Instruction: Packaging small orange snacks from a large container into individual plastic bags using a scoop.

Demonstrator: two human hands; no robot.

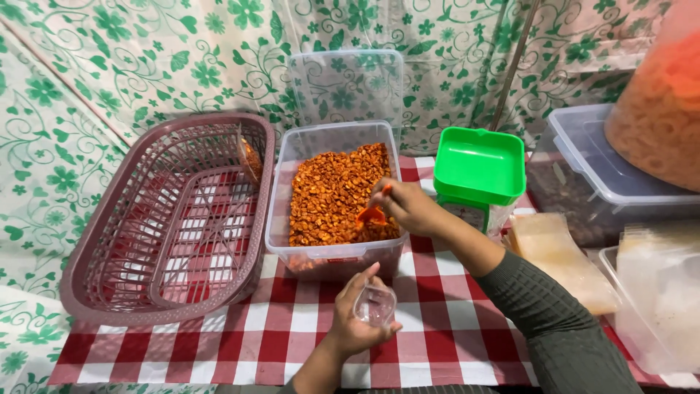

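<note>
Small clear plastic pouch (375,303) in left hand (355,325), near front edge. Stack of flat clear bags (561,259) at right. Large bag of orange snacks (656,102) far right, top.

An orange spoon (371,214) dips into orange-brown snack (335,191); small clear pouch (375,303) held open.
</note>
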